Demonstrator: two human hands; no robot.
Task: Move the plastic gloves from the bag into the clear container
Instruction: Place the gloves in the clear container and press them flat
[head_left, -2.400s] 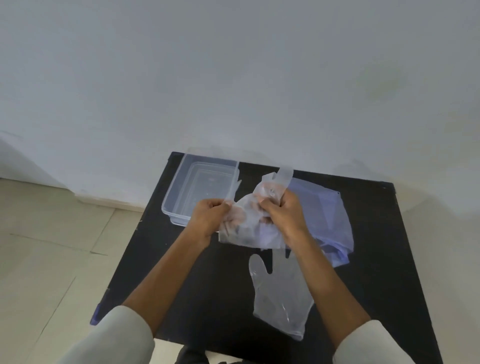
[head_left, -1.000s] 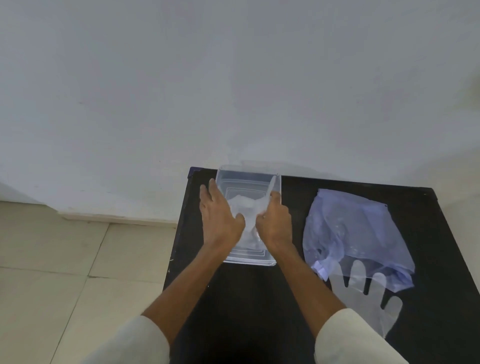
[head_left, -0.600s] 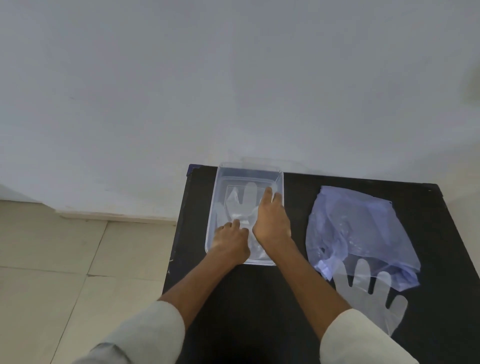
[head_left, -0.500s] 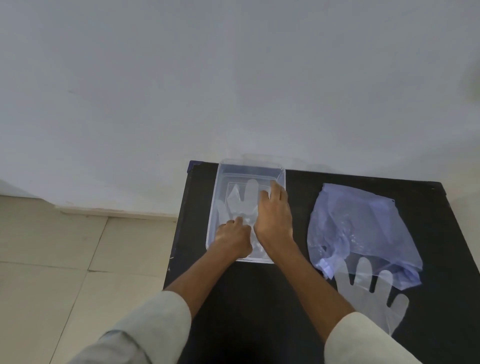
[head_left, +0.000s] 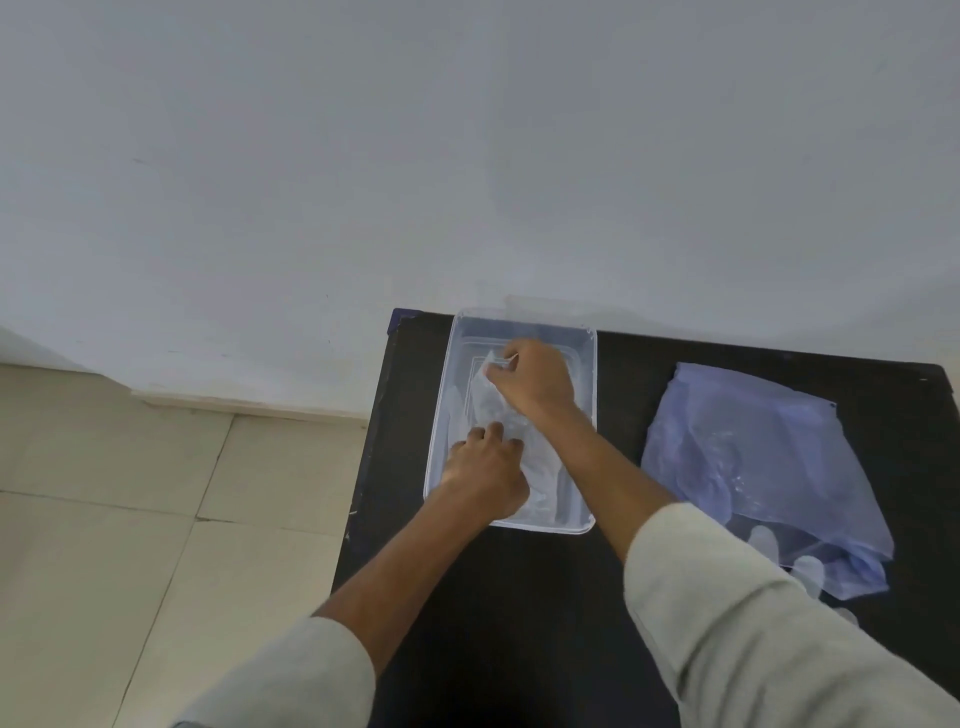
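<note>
A clear rectangular container (head_left: 586, 415) lies on the black table (head_left: 519, 597) near its far left corner. Inside it is a see-through plastic glove (head_left: 488, 402). My right hand (head_left: 532, 379) is over the far part of the container, fingers pinched on the glove's finger end. My left hand (head_left: 485, 467) presses down on the glove at the near part of the container. To the right lies the bluish plastic bag (head_left: 753, 457), flat and crumpled. A second clear glove (head_left: 779, 553) pokes out from under the bag's near edge, partly hidden by my right sleeve.
The table stands against a white wall (head_left: 467, 156). Its left edge drops to a beige tiled floor (head_left: 130, 519). Bare black tabletop shows between the container and the bag and in front of the container.
My right hand has moved to the far end of the container and pinched the glove's fingers. My left hand stays pressing the glove's near part. The view has shifted slightly left.
</note>
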